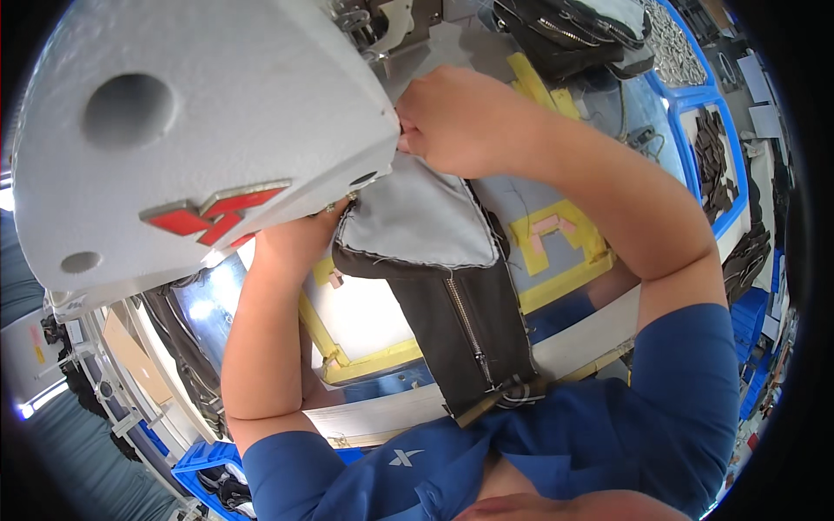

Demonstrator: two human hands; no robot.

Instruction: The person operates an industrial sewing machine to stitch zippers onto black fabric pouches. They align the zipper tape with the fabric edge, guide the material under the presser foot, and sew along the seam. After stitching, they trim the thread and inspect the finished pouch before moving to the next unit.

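Observation:
A dark fabric bag piece [460,326] with a metal zipper hangs from the sewing table's edge toward my body. Its pale grey lining [417,221] lies turned up, with frayed threads along the seam. My right hand [447,117] is closed beside the white sewing machine head [287,95], just above the lining; what its curled fingers grip is hidden. On the lining's left side, my left hand [300,243] reaches under the machine head. Its fingertips come close to the dark edge of the piece, but most of its fingers are hidden.
Yellow tape [565,282] marks the table top. More dark zippered pieces [573,35] lie at the far right. Beyond them, one blue bin [678,48] holds many small metal parts and another blue bin [738,174] dark strips. A blue crate [204,460] stands low at left.

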